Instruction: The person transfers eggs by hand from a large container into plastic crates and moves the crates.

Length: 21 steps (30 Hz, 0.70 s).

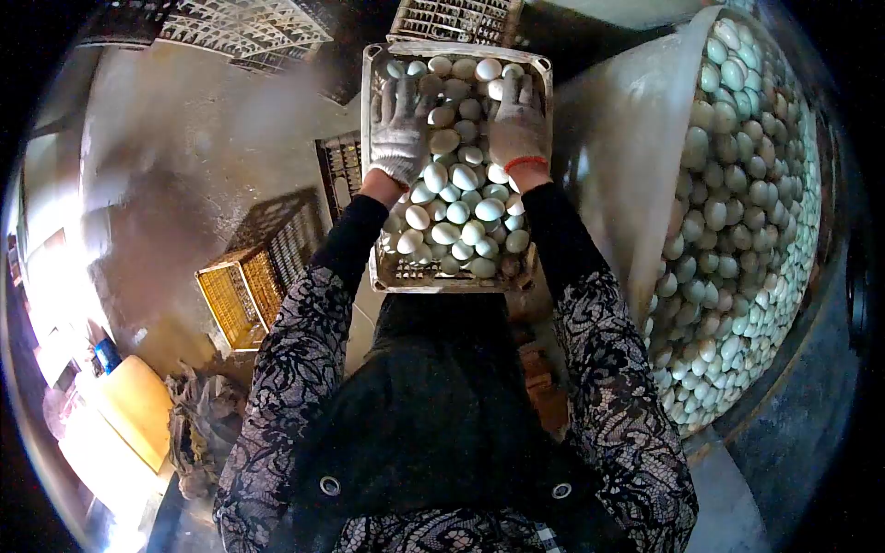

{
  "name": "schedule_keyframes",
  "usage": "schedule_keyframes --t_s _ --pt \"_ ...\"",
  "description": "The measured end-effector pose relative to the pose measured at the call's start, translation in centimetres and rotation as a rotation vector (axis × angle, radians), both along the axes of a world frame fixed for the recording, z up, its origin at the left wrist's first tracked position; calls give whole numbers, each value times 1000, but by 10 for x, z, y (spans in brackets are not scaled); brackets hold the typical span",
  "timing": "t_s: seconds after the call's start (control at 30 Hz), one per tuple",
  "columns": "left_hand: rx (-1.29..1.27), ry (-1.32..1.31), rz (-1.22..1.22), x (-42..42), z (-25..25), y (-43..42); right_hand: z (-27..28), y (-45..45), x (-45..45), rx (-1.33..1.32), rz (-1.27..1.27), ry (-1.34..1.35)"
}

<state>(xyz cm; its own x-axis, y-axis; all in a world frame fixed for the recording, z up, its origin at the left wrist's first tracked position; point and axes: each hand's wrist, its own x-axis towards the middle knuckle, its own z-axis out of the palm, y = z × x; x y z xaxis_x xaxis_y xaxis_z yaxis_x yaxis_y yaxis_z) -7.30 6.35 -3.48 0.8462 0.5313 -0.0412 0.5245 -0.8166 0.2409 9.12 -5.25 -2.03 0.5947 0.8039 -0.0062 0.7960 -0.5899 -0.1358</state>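
A plastic crate (372,69) with a pale rim stands in front of my body, filled with pale white and greenish eggs (458,212). My left hand (400,134), in a grey-white knit glove, lies over the eggs along the crate's left side, its fingers stretched toward the far end. On the right side, my gloved right hand (518,129), with a red cuff edge, rests on the eggs with fingers extended and slightly apart. Neither hand shows an egg gripped in it; what lies beneath the palms is hidden. Slats show at the crate's near end.
To the right, a large pale-walled container (618,138) holds a big heap of eggs (728,212). A yellow crate (263,281) sits on the floor at left. More slatted crates (244,28) lie at the far left, and another crate (456,18) stands beyond mine. Crumpled grey material (198,424) lies lower left.
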Motion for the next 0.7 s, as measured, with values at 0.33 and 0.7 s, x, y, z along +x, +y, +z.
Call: schedule_keyframes --t_s 0.33,0.7 --pt "56 69 -111 13 -8 16 -12 -22 -1 -270 161 -189" --pt "-218 -232 -249 -10 -32 -7 22 -14 0 -159 -97 9"
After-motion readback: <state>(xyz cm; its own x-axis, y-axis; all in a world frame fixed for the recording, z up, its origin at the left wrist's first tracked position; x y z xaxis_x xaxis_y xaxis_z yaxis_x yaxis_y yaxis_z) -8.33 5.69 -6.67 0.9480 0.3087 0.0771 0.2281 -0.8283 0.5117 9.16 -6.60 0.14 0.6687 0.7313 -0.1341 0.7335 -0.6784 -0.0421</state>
